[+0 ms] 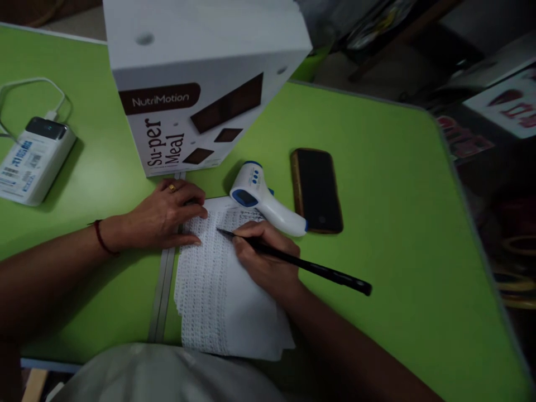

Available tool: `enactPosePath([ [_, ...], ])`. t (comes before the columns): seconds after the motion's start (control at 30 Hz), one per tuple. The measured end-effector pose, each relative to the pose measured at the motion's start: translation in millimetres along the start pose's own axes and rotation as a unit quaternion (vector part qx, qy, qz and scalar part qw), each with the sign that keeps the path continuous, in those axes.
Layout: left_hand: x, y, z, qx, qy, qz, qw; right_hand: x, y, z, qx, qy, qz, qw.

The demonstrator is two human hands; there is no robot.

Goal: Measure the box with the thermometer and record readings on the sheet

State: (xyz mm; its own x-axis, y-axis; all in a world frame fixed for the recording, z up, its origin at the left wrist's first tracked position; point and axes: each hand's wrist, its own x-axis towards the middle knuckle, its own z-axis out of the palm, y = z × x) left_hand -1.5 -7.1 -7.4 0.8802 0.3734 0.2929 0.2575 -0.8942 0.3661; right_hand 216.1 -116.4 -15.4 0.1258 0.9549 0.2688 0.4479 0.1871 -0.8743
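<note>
A stack of white paper sheets [247, 301] lies at the near side of the table, columns of small handwriting filling its left part. My left hand [163, 215] rests flat over the upper left edge of the sheets, fingers slightly bent and apart, holding nothing. Gripped in my right hand [270, 257] is a long black pen [318, 269], whose tip meets or hovers just over the written columns; I cannot tell which. Right above that hand, a white and blue infrared thermometer [263, 198] lies partly over the top edge of the paper.
Behind my left hand stands a tall white NutriMotion box [163, 125]. A dark phone in a brown case [320, 190] lies right of the thermometer. On the far left is a white power bank [37, 162] with a white cable [54, 84]. The green table [397, 223] has a metal seam.
</note>
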Motion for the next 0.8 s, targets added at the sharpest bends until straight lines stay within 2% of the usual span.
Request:
enactPosePath([
  [0.57, 0.4, 0.1, -0.4, -0.002, -0.021, -0.013, 1.000, -1.0, 0.2, -1.6, -0.015, 0.024, 0.006, 1.000],
  [0.8, -0.4, -0.5, 0.4, 0.004, -0.006, -0.001, 1.000, -0.6, -0.8, -0.7, -0.010, -0.013, -0.003, 1.000],
])
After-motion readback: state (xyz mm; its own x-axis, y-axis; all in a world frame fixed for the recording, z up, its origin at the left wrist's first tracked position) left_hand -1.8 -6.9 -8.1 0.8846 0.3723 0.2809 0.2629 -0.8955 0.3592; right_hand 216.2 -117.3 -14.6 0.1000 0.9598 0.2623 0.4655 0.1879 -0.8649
